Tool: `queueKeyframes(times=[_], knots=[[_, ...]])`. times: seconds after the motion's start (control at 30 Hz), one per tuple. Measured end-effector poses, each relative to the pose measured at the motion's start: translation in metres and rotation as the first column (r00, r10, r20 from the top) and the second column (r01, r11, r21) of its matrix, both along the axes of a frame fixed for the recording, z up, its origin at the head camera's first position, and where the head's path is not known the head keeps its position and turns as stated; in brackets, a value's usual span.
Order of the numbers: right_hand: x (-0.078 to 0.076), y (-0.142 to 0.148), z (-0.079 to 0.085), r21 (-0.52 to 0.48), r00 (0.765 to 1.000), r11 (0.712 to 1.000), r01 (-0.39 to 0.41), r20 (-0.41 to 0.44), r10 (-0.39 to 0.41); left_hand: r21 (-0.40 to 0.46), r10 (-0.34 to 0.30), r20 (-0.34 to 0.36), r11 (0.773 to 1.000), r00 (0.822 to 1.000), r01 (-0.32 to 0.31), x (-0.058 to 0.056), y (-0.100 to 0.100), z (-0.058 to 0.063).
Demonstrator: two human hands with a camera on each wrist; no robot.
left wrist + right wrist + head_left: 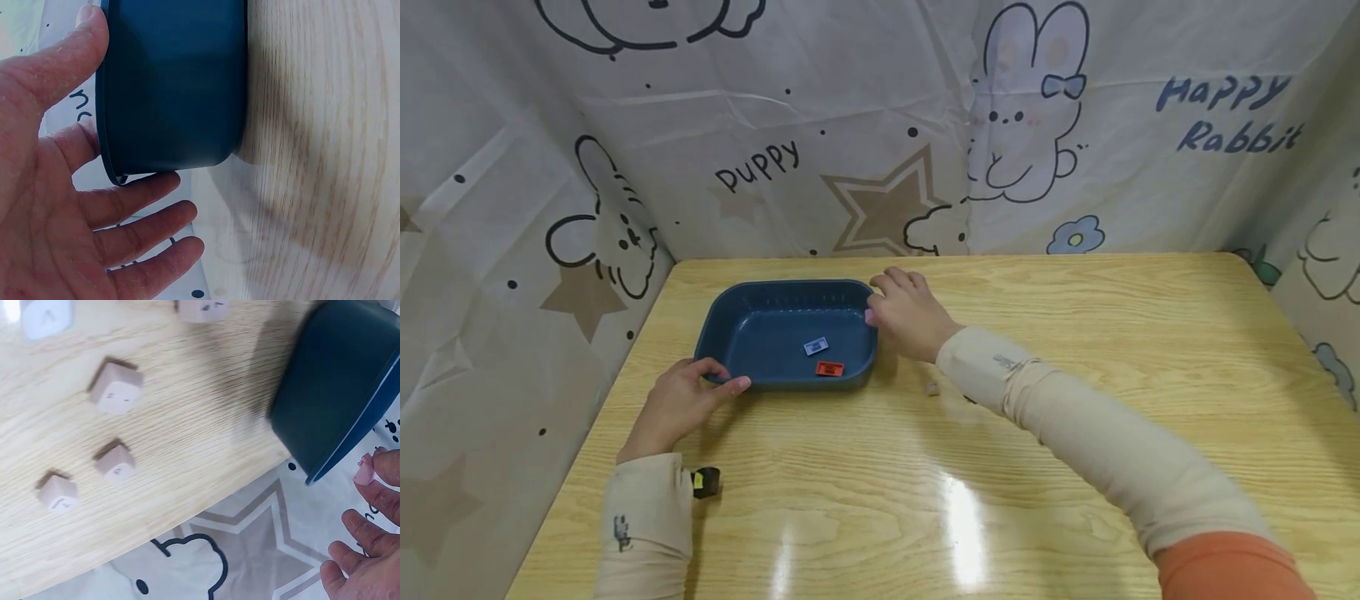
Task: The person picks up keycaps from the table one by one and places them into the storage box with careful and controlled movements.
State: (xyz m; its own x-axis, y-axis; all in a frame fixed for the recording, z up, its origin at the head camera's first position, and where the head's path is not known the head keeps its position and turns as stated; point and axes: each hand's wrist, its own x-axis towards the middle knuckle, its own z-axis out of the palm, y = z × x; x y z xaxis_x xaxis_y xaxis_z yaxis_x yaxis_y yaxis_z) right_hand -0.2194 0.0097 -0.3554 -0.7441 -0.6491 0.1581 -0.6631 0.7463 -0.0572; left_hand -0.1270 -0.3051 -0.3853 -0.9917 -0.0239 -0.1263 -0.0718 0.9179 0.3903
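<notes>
A dark blue rectangular basin (790, 386) stands at the back left of the table. My left hand (677, 404) holds its front left corner, with thumb and index finger at the rim. The other left-hand fingers spread outside the wall in the left wrist view. At the basin's right rim my right hand (913, 317) pinches a small pink piece (364, 470) between thumb and index finger, its other fingers loosely bent. Its exact kind I cannot tell. Inside the basin lie a small pale blue printed tag (816, 346) and an orange printed tag (830, 368).
Several small pale keycaps, among them a pinkish keycap (117, 389) and a whitish keycap (47, 317), lie on the wooden table (1075, 300) right of the basin. A black object with a yellow label (705, 482) sits beside the left wrist. A printed curtain (865, 125) hangs behind.
</notes>
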Motion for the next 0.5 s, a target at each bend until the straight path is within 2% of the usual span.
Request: queueKeyframes(times=[0.17, 0.5], knots=[[-0.001, -0.009, 0.001, 0.033, 1.000, 0.999, -0.008, 0.014, 0.008, -0.005, 0.003, 0.013, 1.000, 1.000, -0.003, -0.001, 0.000, 0.000], [0.001, -0.027, -0.002, 0.086, 0.998, 0.995, -0.047, -0.028, 0.049, -0.004, 0.007, 0.012, 1.000, 1.000, -0.007, 0.000, -0.001, -0.001]])
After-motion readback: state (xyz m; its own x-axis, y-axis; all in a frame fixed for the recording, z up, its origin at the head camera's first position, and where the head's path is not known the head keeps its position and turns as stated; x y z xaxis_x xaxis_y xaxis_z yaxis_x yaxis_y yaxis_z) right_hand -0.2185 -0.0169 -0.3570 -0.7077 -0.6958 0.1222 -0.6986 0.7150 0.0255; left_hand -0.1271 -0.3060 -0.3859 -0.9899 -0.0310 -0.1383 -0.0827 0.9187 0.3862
